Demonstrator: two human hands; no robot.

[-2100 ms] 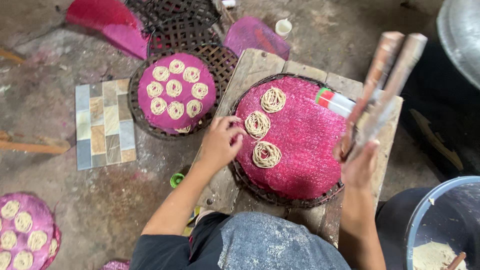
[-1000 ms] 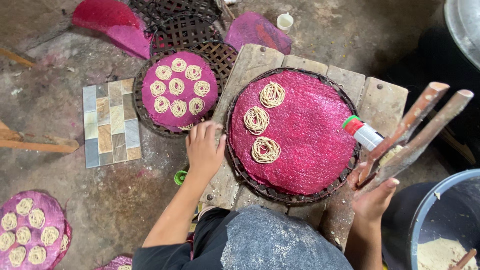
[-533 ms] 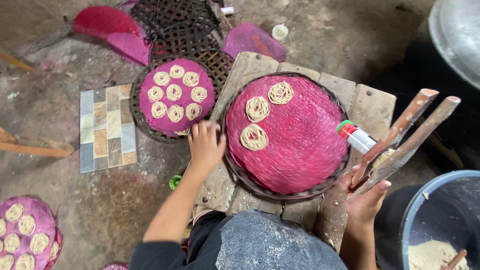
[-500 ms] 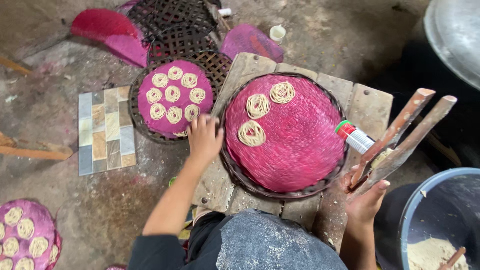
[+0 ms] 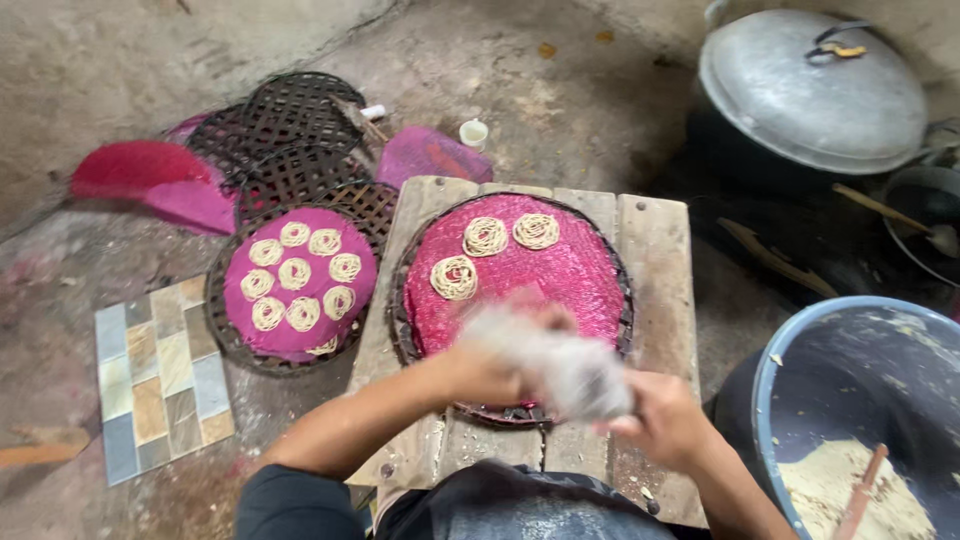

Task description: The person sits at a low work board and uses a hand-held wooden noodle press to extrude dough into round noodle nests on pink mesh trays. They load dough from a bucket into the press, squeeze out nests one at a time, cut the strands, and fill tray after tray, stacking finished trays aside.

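Observation:
A round woven tray lined with pink cloth (image 5: 570, 285) lies on a low wooden plank table (image 5: 655, 260). Three coils of pale noodle (image 5: 485, 236) sit on the tray's far half. My left hand (image 5: 495, 368) and my right hand (image 5: 665, 425) meet over the tray's near edge. Both are closed on a pale, whitish object (image 5: 565, 365) that is blurred by motion; I cannot tell what it is.
A second pink-lined tray (image 5: 300, 330) with several noodle coils lies on the floor at left, beside a tiled slab (image 5: 160, 375). Empty woven trays (image 5: 300, 140) and pink cloths (image 5: 150, 180) lie behind. A blue basin with dough (image 5: 860, 400) stands right, a lidded metal pot (image 5: 810, 85) beyond.
The tray has turned, so the coils now lie at its far side. The two-handled wooden press has left my right hand and the view. Both hands have come together on the pale object.

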